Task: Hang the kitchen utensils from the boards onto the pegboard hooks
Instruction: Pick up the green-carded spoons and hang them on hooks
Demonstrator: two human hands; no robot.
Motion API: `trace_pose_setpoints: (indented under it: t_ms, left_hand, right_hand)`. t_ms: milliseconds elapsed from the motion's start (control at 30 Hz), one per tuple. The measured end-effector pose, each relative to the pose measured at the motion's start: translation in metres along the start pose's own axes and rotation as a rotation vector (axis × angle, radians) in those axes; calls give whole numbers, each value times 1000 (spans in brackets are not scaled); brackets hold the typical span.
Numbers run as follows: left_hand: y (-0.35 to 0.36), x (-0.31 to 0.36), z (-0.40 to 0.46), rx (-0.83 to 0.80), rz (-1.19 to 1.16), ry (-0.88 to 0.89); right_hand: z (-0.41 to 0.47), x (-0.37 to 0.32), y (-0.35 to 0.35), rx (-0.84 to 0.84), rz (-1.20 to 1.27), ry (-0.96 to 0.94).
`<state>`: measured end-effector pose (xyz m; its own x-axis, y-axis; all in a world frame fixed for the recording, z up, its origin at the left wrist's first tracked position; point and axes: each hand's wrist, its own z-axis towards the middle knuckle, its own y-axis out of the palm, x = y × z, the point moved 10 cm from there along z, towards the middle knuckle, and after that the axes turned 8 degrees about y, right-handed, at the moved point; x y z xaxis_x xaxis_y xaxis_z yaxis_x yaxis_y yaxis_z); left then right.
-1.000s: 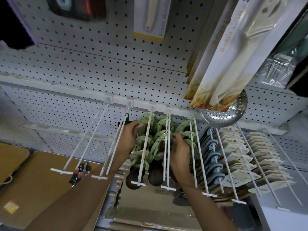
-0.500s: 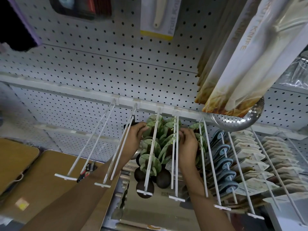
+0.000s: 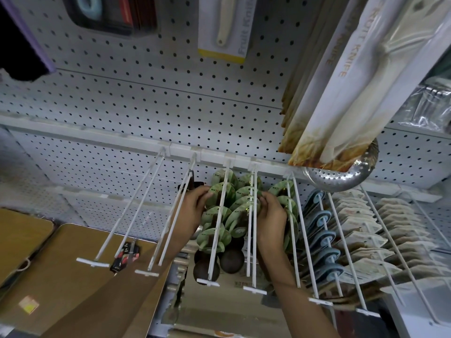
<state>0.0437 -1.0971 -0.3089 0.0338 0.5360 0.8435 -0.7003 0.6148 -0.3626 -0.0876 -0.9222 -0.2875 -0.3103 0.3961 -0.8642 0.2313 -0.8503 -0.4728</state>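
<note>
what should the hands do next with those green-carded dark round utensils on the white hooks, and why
Probably slide the bunched green-carded dark round utensils back toward the white pegboard. The left hand and right hand each grip green cards partway along the white wire hooks, and the cards sit skewed and overlapping, so pushing them back and squaring them should make room at the hook tips.

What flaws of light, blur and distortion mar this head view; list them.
Head view: wide-angle bending bows the pegboard rail; the near fruit knife packs loom large and soft; dim under the hooks, where both hands sit among green-carded utensils; glare on the metal strainer.
</note>
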Motion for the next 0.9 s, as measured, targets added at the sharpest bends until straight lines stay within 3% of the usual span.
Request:
trace_pose_setpoints:
  t_ms: [400,733,900]
  left_hand:
    - [-18,13,-48,58,-108,73]
    - [-15,25,-50,-7,109,115]
    - [-12,24,-53,9,1,-12]
  right_hand:
    - [-44,-13,-19,76,-49,-226]
    - [-34,1,-13,-88,-45,-1]
    - [-37,-2,-18,-61,-75,0]
